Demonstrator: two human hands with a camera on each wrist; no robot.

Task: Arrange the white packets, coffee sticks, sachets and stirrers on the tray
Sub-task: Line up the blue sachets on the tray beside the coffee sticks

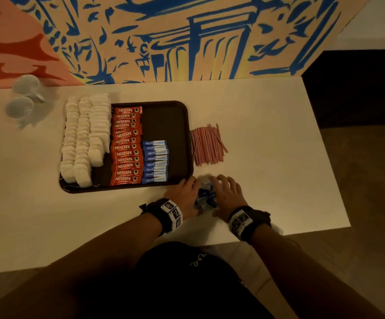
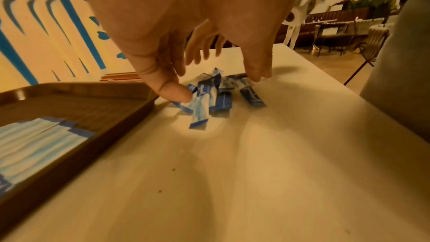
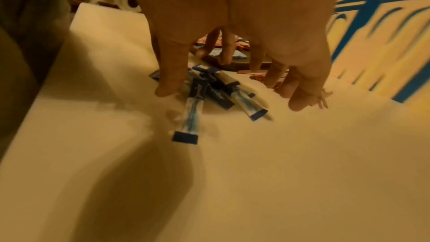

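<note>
— What do we have on the brown tray (image 1: 163, 107)?

— We see three rows of white packets (image 1: 84, 137) at its left, a column of red Nescafé coffee sticks (image 1: 126, 147) beside them, then a shorter column of blue sachets (image 1: 154, 162).

— And off the tray?

— We see red-striped stirrers (image 1: 207, 145) lying on the white table (image 1: 267, 125) just right of it, and two glass cups (image 1: 23, 97) at the far left.

— Our hands?

— We see our left hand (image 1: 185, 195) and right hand (image 1: 227, 194) on either side of a loose pile of blue sachets (image 1: 205, 196) by the tray's near right corner.
</note>
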